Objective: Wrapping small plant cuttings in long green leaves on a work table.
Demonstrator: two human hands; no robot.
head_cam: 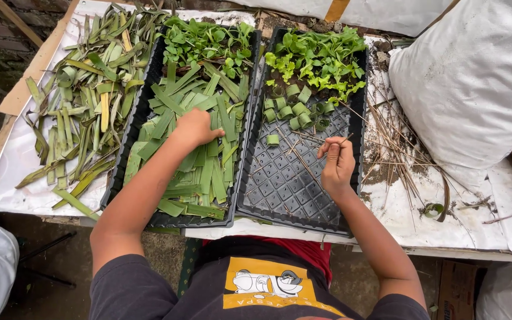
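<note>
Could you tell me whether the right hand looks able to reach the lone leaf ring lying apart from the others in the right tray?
Probably yes: the right hand hovers over the right tray, and the lone leaf ring lies on bare cells just beyond, with only thin sticks nearby.

You have two black trays, two seedling clumps, about a dozen leaf rings, one white sack, two hands.

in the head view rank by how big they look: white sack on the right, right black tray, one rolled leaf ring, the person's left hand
1. white sack, though it may sit nearer the camera
2. right black tray
3. left hand, resting on cut leaf strips
4. rolled leaf ring
</note>
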